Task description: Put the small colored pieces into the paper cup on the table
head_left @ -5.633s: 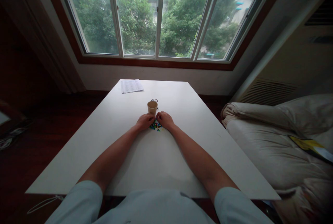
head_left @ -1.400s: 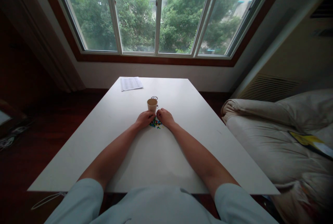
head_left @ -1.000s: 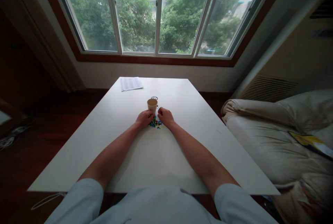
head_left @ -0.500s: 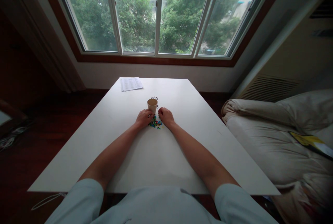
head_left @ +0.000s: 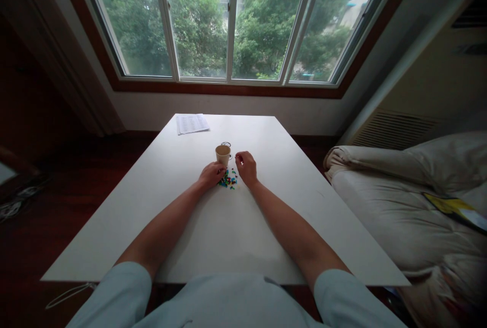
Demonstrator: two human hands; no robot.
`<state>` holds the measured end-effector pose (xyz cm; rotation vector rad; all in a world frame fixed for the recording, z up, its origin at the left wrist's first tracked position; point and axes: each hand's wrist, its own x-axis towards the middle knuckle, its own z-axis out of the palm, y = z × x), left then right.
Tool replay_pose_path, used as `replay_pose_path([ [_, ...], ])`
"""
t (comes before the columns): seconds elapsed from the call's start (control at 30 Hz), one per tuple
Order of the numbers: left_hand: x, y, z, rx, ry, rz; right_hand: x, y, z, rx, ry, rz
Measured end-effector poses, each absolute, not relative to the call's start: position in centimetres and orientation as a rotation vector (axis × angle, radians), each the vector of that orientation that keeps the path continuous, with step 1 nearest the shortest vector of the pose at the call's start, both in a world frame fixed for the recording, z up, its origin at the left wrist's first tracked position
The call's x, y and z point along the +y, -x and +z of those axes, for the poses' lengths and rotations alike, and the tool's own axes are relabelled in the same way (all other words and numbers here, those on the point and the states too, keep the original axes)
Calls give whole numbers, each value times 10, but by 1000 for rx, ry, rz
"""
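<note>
A small heap of tiny coloured pieces point(head_left: 229, 179) lies on the white table point(head_left: 182, 216) just in front of a tan paper cup point(head_left: 222, 155). My left hand point(head_left: 211, 174) rests at the heap's left edge with its fingers curled; what they hold is hidden. My right hand point(head_left: 247, 167) is lifted a little to the right of the cup, its fingertips pinched together on something too small to name.
A small dark ring-shaped object point(head_left: 226, 144) lies behind the cup. A printed sheet of paper point(head_left: 192, 123) sits at the far left corner of the table. A bed with pale bedding point(head_left: 411, 211) stands close on the right. Large windows point(head_left: 232, 18) face me.
My right hand has risen from the heap and moved up and right, toward the cup's right side. My left hand has stayed at the heap.
</note>
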<state>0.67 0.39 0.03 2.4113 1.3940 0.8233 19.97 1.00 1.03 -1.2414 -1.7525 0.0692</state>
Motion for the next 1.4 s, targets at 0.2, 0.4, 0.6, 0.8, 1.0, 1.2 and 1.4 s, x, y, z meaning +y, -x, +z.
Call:
replay_pose_path([
  [0.2,3,-7,1,1399,-2391,822,3,-199,22,-1663,1227,110],
  [0.4,3,-8,-1,1407,-2425,837,2,-192,31,-1623,1143,144],
  [0.6,4,-8,-2,1390,-2446,829,4,-179,36,-1690,1132,203],
  [0.8,4,-8,-1,1407,-2441,825,6,-176,46,-1711,1158,235],
  [1.0,6,-6,-4,1377,-2461,869,16,-178,58,-1700,1169,250],
  [1.2,6,-6,-4,1426,-2456,860,30,-175,59,-1871,1166,280],
  [1.4,5,-8,-1,1430,-2519,804,26,-190,58,-1815,1171,201],
])
